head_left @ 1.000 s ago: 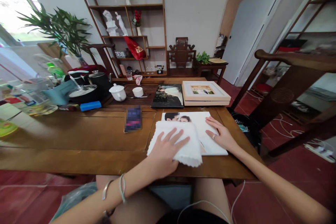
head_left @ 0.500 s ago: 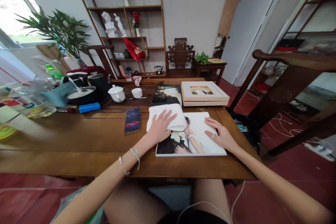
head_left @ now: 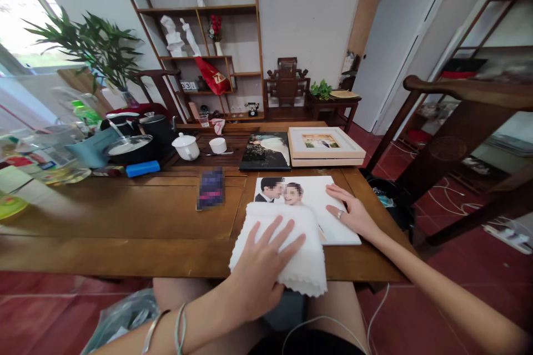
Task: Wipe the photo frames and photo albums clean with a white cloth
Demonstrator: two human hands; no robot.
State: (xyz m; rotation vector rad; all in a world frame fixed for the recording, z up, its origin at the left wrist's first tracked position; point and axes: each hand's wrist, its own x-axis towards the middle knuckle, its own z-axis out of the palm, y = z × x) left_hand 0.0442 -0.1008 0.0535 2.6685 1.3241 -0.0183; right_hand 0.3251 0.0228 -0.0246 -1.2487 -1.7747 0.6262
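Brown wood table (head_left: 166, 216), red tile floor (head_left: 449, 305). Photo bk (head_left: 322, 191) near R end, long axis approx L–R, top twd far side. L hand (head_left: 260, 263) flat, fingers spread on white cloth (head_left: 306, 272) over bk's near-L; R hand (head_left: 352, 214) flat on bk's R side.

My bare left hand (head_left: 264, 260) lies palm down at six o'clock, fingers (head_left: 272, 230) splayed toward one, its bare forearm (head_left: 208, 316) slanting in from seven. My bare right hand (head_left: 353, 213) rests at four o'clock, fingers stretched toward ten.
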